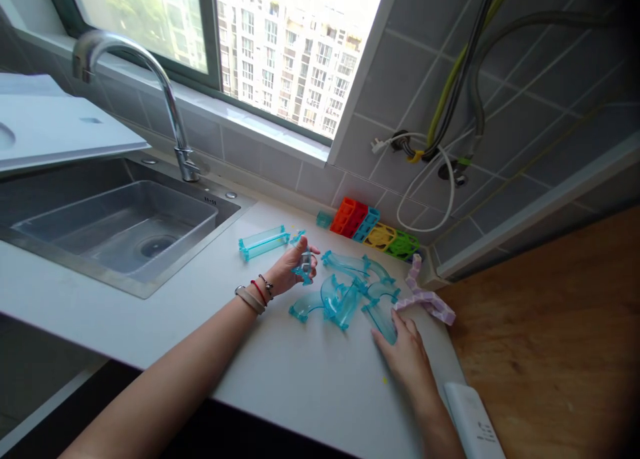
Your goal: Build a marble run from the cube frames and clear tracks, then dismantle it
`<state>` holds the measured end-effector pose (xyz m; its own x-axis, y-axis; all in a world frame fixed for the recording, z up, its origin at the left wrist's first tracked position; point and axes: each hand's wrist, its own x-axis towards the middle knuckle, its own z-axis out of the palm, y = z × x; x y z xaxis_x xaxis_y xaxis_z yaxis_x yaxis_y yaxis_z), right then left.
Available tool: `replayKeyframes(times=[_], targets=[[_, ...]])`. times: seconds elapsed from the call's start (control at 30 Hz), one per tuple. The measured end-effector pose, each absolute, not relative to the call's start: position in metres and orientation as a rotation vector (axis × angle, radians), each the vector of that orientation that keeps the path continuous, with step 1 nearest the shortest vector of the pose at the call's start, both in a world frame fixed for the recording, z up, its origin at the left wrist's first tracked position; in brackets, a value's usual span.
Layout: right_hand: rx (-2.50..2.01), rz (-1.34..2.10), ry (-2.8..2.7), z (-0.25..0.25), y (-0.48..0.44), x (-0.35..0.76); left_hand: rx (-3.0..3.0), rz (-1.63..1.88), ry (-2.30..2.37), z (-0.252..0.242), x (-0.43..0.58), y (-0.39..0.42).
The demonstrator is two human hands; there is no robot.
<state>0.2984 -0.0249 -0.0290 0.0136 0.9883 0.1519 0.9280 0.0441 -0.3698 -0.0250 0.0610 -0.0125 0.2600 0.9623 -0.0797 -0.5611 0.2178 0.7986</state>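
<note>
My left hand [295,262] is closed around a translucent blue marble-run track piece [303,270], held above the white counter. Thumb and fingers of my right hand [403,345] grip the near end of another see-through blue track piece [383,317], which lies at the right of a loose pile. Curved and straight blue track pieces [343,299] make up that pile between my hands, some overlapping. Left of my left hand, straight blue track pieces [264,243] lie side by side on the counter.
Red blocks [349,217], yellow blocks [381,236] and green blocks [403,245] line the tiled wall. A purple patterned strip [425,299] lies by the right edge. A steel sink [145,287] with a faucet [175,112] is at left; a white device [473,419] sits front right.
</note>
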Motion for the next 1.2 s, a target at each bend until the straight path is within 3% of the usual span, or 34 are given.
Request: replayKeyframes(times=[0.13,0.27,0.67,0.97,1.2], targets=[[-1.651,0.204,-1.968,0.005,-0.026,0.267,0.72,1.214,0.69,-0.014,-0.025,0.063],[-1.434,0.564,-2.034,0.029,-0.021,0.22,0.752,1.216,0.74,-0.013,-0.024,0.062],[-1.632,0.618,-1.931,0.005,0.009,0.179,0.83,1.163,0.806,-0.019,-0.015,0.059],[-1.116,1.442,-1.069,0.001,0.006,0.192,0.853,1.0,0.738,-0.017,-0.005,0.051],[-1.002,1.268,-1.238,0.005,-0.002,0.187,0.962,0.991,0.603,-0.012,0.004,0.043]])
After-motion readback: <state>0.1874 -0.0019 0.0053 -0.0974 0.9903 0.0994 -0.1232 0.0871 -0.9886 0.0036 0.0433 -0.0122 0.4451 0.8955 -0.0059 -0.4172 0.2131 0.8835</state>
